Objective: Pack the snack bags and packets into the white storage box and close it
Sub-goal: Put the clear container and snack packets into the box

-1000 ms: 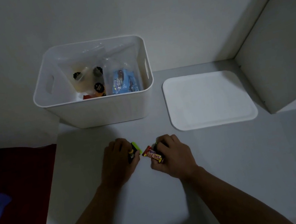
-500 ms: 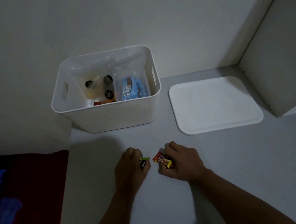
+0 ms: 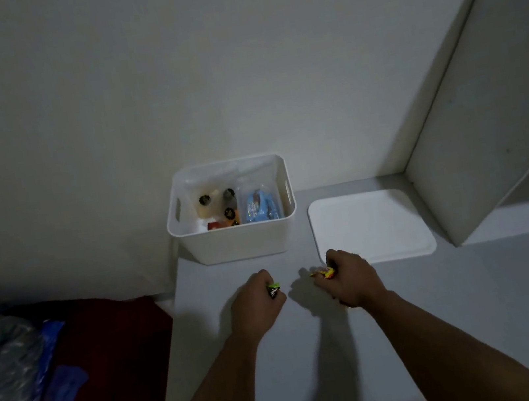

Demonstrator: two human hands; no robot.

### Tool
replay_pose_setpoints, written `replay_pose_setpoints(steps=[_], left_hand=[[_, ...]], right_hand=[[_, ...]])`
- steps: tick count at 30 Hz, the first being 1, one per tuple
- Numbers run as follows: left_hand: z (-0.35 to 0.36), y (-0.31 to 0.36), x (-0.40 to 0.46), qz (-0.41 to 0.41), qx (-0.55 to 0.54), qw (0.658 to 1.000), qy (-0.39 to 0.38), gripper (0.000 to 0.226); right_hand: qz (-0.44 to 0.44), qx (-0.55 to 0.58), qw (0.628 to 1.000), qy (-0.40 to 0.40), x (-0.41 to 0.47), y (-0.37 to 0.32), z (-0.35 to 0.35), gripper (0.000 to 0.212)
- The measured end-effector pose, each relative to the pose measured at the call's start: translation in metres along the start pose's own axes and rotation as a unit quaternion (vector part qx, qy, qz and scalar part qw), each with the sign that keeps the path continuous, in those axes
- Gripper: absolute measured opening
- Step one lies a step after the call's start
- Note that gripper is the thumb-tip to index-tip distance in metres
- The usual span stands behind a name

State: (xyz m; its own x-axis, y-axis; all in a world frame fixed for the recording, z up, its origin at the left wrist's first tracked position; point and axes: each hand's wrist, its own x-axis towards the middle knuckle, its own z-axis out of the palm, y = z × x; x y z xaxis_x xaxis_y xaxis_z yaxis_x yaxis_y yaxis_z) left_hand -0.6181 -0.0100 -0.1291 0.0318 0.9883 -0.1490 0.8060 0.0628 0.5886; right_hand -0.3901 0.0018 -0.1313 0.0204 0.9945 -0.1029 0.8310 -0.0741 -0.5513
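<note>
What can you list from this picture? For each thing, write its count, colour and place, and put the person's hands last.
storage box: one, white, open, at the back of the table
clear bags: some, see-through, inside the box; exact count unclear
blue packet: one, blue, inside the box, right side
lid: one, white, flat on the table right of the box
table: one, pale grey
red cloth: one, dark red, far left
green-black packet: one, in the left hand
red-yellow packet: one, in the right hand
left hand: grips its packet
right hand: grips its packet

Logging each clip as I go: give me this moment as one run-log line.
left hand: grips green-black packet | right hand: grips red-yellow packet | box: open, bags inside | lid: on table, right of box
</note>
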Motion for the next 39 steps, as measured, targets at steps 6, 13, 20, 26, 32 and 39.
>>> replay_pose_setpoints(steps=[6,13,20,26,32,39], left_hand=[[-0.097,0.041,0.048,-0.025,-0.045,0.997,0.060,0.017],[-0.171,0.029,0.141,-0.104,-0.099,0.986,0.085,0.019],[-0.170,-0.021,0.223,-0.201,-0.135,0.969,0.040,0.040],[-0.160,-0.039,0.245,-0.233,-0.160,0.959,-0.020,0.058],[-0.146,-0.008,0.255,-0.182,-0.100,0.978,-0.032,0.055],[-0.095,0.114,0.257,-0.087,-0.071,0.990,-0.082,0.065]], right_hand=[[-0.002,0.063,0.997,0.054,0.053,-0.076,-0.085,0.043],[-0.038,0.098,0.994,0.038,0.135,-0.164,-0.092,0.038],[0.011,0.064,0.994,-0.092,0.199,-0.220,-0.018,0.032],[0.056,0.138,0.970,-0.193,0.219,-0.227,0.006,0.040],[0.037,0.094,0.994,-0.050,0.229,-0.184,-0.030,0.017],[0.125,0.079,0.987,0.061,0.208,-0.081,-0.087,0.018]])
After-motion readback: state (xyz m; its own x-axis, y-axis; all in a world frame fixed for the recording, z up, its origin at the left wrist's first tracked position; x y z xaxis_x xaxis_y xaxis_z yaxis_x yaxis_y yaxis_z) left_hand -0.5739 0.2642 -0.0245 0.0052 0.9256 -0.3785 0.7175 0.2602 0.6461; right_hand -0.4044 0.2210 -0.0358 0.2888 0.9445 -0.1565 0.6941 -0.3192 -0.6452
